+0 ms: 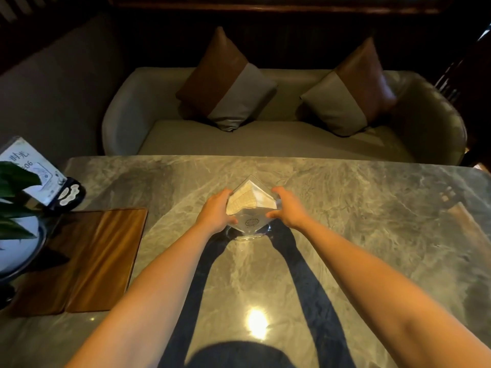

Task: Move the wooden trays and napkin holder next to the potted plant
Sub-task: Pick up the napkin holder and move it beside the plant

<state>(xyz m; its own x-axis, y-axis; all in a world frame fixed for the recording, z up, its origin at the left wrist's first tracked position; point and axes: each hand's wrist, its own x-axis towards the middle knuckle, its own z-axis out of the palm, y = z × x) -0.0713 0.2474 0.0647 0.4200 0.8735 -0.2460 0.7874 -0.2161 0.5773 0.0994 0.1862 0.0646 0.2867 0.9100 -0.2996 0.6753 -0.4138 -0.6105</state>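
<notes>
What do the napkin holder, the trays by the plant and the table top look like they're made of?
Napkin holder: clear acrylic or glass, since the napkins show through it. Wooden trays: polished wood, with brown grain streaks and sheen. Table top: glossy grey marble or a marble-look slab, veined and mirroring a lamp.

Both bare arms reach straight out in front of the person, spread wide near the body and coming closer at the hands. The left hand [216, 209] and the right hand [288, 208] face each other, fingers curled, pressing on the two sides of something between them.
</notes>
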